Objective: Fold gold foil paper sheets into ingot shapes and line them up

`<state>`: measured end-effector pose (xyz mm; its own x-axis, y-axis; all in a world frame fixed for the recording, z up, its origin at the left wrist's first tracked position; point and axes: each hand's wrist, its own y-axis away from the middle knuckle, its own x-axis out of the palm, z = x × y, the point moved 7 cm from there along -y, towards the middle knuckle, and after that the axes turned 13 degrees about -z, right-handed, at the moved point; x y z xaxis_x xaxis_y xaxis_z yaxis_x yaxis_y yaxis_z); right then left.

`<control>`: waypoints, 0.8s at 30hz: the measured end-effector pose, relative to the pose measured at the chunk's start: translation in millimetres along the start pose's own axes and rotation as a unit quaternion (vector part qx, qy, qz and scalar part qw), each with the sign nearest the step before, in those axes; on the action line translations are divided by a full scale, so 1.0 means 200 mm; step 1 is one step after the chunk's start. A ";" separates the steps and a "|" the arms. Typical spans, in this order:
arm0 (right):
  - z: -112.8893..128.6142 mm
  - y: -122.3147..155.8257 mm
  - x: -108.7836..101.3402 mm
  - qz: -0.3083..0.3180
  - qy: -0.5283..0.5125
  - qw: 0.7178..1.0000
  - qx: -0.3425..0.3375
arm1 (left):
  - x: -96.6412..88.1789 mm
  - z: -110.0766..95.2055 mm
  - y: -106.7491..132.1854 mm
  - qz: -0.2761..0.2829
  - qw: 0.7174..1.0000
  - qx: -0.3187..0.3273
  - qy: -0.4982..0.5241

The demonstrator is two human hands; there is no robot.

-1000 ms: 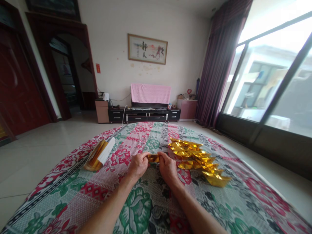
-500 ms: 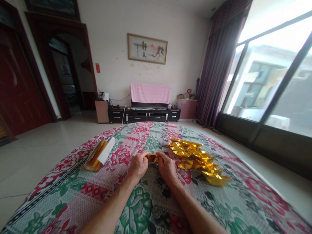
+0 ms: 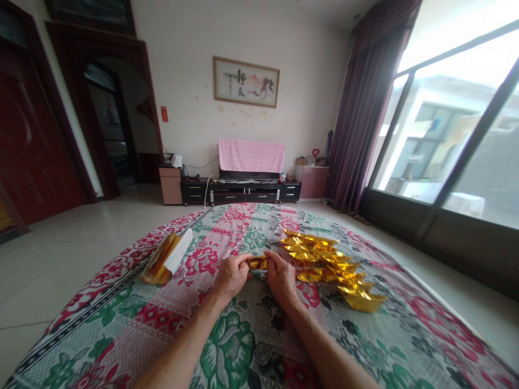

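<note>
Between both hands is a small folded piece of gold foil paper (image 3: 258, 263), held just above the flowered cloth. My left hand (image 3: 232, 274) pinches its left end, and my right hand (image 3: 281, 275) pinches its right end. The fingers cover both ends, so only the shiny middle shows. To the right of my right hand lie several folded gold paper ingots (image 3: 320, 254) in overlapping rows, the nearest one (image 3: 362, 298) standing a little apart in front. A curled stack of gold foil paper sheets (image 3: 164, 259) with white backs rests on the left.
The cloth (image 3: 162, 324) with red and green flowers covers a rounded table. Beyond it stand a low black cabinet (image 3: 231, 198), a pink cloth (image 3: 251, 155) draped over a screen, and a pink side cabinet (image 3: 312, 182). Purple curtains (image 3: 352, 108) and windows are on the right.
Both hands keep their grip on the gold foil paper, with only a slight shift of the fingers. The whole view has moved very slightly; the ingots and the stack stay in place.
</note>
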<state>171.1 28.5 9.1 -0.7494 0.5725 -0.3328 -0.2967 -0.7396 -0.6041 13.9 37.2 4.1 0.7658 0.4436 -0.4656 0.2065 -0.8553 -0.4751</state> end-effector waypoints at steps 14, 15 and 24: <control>-0.05 0.03 0.04 0.040 -0.053 0.996 0.059 | 0.04 0.05 0.00 0.065 0.997 -0.009 0.029; -0.05 0.03 0.04 0.040 -0.054 0.996 0.062 | 0.04 0.05 0.00 0.076 0.996 -0.008 0.036; 0.02 0.05 0.05 0.080 -0.058 0.995 0.016 | 0.06 0.09 0.01 0.080 0.995 -0.028 0.062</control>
<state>158.8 25.0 3.0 -0.8509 0.4041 -0.3357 -0.1866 -0.8299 -0.5258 12.7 45.6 -16.5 0.8596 0.2676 -0.4354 0.1068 -0.9272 -0.3591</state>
